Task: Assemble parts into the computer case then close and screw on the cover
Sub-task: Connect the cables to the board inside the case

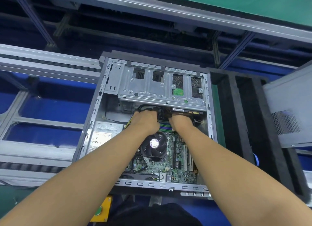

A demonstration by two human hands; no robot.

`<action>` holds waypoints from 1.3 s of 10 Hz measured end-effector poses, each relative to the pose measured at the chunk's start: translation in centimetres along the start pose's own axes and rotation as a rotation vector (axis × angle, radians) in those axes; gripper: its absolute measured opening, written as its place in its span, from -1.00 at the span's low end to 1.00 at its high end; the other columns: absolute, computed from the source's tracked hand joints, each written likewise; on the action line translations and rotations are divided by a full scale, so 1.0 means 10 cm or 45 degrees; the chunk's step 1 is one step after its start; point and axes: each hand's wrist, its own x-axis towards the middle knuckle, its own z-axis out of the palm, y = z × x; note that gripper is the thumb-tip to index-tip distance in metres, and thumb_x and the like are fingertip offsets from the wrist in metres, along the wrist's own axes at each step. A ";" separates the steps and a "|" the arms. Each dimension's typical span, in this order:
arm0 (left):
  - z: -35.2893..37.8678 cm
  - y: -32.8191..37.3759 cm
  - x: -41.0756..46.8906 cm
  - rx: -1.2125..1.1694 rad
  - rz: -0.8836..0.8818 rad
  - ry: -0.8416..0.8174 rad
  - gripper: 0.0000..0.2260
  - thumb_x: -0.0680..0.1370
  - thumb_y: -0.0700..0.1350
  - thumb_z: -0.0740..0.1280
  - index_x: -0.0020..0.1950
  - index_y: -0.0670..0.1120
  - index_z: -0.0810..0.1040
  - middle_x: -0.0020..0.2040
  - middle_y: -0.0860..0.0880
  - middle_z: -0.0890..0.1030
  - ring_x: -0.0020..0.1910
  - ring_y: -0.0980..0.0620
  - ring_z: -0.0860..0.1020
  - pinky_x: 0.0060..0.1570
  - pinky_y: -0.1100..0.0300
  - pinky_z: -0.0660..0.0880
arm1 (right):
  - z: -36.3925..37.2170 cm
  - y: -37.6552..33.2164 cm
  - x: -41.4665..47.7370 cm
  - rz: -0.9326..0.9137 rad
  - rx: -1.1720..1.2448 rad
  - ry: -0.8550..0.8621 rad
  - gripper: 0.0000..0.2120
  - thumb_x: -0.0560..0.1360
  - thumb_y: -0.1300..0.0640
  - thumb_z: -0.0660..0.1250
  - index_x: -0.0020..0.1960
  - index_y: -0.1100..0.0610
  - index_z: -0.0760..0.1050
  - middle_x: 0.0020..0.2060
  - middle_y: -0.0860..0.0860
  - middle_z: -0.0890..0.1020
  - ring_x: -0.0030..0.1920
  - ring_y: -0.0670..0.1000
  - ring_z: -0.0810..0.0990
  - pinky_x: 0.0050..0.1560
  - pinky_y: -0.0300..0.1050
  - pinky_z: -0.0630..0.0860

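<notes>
The open computer case lies on its side, its long axis running away from the person, with the drive cage just beyond the fingers. The left hand and right hand reach side by side among black cables. Their fingertips curl out of sight, so I cannot tell what they grip.

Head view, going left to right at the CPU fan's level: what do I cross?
In order: power supply → CPU fan → white expansion slots → black foam tray → grey cover panel.
</notes>
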 end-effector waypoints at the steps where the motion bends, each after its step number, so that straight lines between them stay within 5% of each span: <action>1: -0.01 0.00 -0.02 -0.010 0.001 -0.004 -0.91 0.57 -0.02 0.21 -0.08 -0.02 0.37 -0.18 0.02 0.45 -0.15 -0.04 0.42 0.16 0.02 0.30 | -0.03 -0.02 -0.05 -0.066 -0.157 -0.056 -0.59 0.75 0.07 0.00 0.35 0.28 0.48 0.22 0.23 0.62 0.20 0.22 0.60 0.06 -0.05 0.49; 2: -0.03 0.00 -0.03 -0.030 0.000 -0.010 -0.92 0.57 -0.03 0.21 -0.07 -0.02 0.37 -0.17 0.01 0.46 -0.15 -0.04 0.43 0.19 0.01 0.30 | 0.02 0.03 -0.05 -0.117 -0.142 0.099 -0.58 0.74 0.09 0.02 0.22 0.34 0.56 0.09 0.26 0.67 0.09 0.26 0.64 -0.08 -0.04 0.46; 3: -0.03 0.00 -0.05 -0.035 -0.002 -0.020 -0.92 0.56 -0.05 0.22 -0.08 -0.03 0.37 -0.17 0.00 0.45 -0.14 -0.05 0.43 0.21 0.00 0.29 | 0.07 0.06 -0.06 -0.085 0.024 0.148 -0.63 0.73 0.16 0.05 0.30 0.32 0.53 0.22 0.24 0.61 0.24 0.21 0.56 -0.08 -0.17 0.30; 4: -0.05 0.01 -0.05 -0.042 -0.002 -0.019 -0.93 0.56 -0.07 0.23 -0.08 -0.02 0.37 -0.17 0.00 0.46 -0.14 -0.05 0.43 0.21 0.00 0.29 | 0.04 0.01 -0.07 -0.035 -0.039 0.110 -0.63 0.72 0.20 0.06 0.19 0.37 0.59 0.13 0.26 0.67 0.14 0.24 0.64 -0.05 -0.06 0.47; 6: -0.04 0.02 -0.04 -0.020 -0.003 -0.020 -0.94 0.56 -0.08 0.23 -0.08 -0.02 0.37 -0.20 0.01 0.43 -0.15 -0.05 0.43 0.14 0.00 0.31 | 0.00 -0.03 -0.02 0.032 -0.100 -0.055 -0.63 0.71 0.27 0.01 0.21 0.41 0.56 0.05 0.28 0.64 -0.04 0.22 0.59 -0.10 -0.05 0.40; 7: -0.04 0.03 -0.04 -0.003 -0.010 -0.033 -0.93 0.57 -0.07 0.23 -0.09 -0.02 0.36 -0.23 0.02 0.41 -0.16 -0.05 0.42 0.13 0.00 0.31 | -0.12 -0.10 -0.09 0.115 -0.097 -0.130 -0.66 0.70 0.32 0.05 0.41 0.35 0.43 0.31 0.20 0.55 0.17 0.18 0.55 0.13 -0.02 0.47; 9: -0.04 0.03 -0.04 0.001 -0.009 -0.054 -0.90 0.58 -0.05 0.22 -0.09 -0.03 0.36 -0.25 0.03 0.39 -0.17 -0.05 0.42 0.11 0.02 0.30 | -0.11 -0.08 -0.12 -0.102 -0.257 -0.079 -0.66 0.71 0.28 0.10 0.43 0.29 0.44 0.36 0.13 0.53 0.33 0.11 0.53 0.22 -0.07 0.46; 10: -0.05 0.04 -0.04 0.000 -0.020 -0.058 -0.87 0.59 -0.04 0.21 -0.12 -0.04 0.36 -0.28 0.03 0.37 -0.18 -0.05 0.42 0.13 0.02 0.31 | -0.01 0.00 -0.10 -0.007 0.057 0.060 -0.64 0.73 0.21 0.02 0.39 0.32 0.45 0.33 0.23 0.54 0.34 0.20 0.49 0.21 -0.06 0.39; 12: -0.11 0.04 -0.08 -0.047 -0.089 -0.016 -0.81 0.60 -0.06 0.22 -0.20 -0.07 0.39 -0.23 0.00 0.46 -0.19 -0.05 0.43 0.08 0.08 0.34 | 0.05 0.02 -0.20 -0.105 0.145 0.191 -0.67 0.72 0.21 0.07 0.28 0.35 0.52 0.23 0.27 0.59 0.26 0.23 0.53 0.13 -0.06 0.38; 13: -0.14 0.03 -0.14 -0.019 -0.080 0.016 -0.94 0.58 -0.13 0.24 -0.09 -0.08 0.43 -0.09 -0.07 0.58 -0.17 -0.07 0.46 -0.02 0.11 0.36 | 0.10 -0.01 -0.32 -0.134 0.262 0.288 -0.72 0.68 0.28 0.12 0.09 0.41 0.57 -0.02 0.32 0.61 0.12 0.27 0.61 0.00 -0.03 0.46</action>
